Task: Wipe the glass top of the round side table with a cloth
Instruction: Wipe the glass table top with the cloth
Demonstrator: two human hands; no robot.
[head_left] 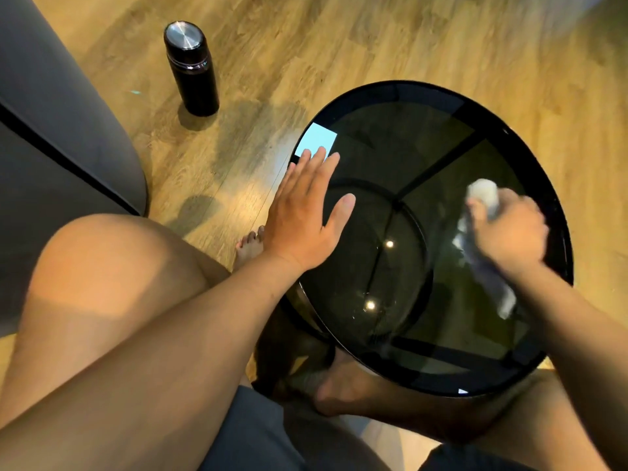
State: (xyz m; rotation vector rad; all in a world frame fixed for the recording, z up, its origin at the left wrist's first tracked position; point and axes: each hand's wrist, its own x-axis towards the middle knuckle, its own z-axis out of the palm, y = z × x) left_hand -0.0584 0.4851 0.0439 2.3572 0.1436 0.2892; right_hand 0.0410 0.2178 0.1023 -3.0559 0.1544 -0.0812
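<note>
The round side table (390, 144) has a dark smoked glass top in a black rim and stands on the floor in front of my knees. My left hand (306, 212) lies flat and spread on the glass near its left edge, holding nothing. My right hand (509, 232) is closed around a bunched white cloth (482, 195) and presses it on the right side of the glass. The hand and cloth are motion-blurred. Part of the cloth trails under my wrist toward the near rim.
A black insulated bottle (192, 68) with a silver lid stands on the wooden floor (339, 45) to the far left of the table. A grey sofa (51, 130) fills the left side. My bare legs and feet lie around the table's base.
</note>
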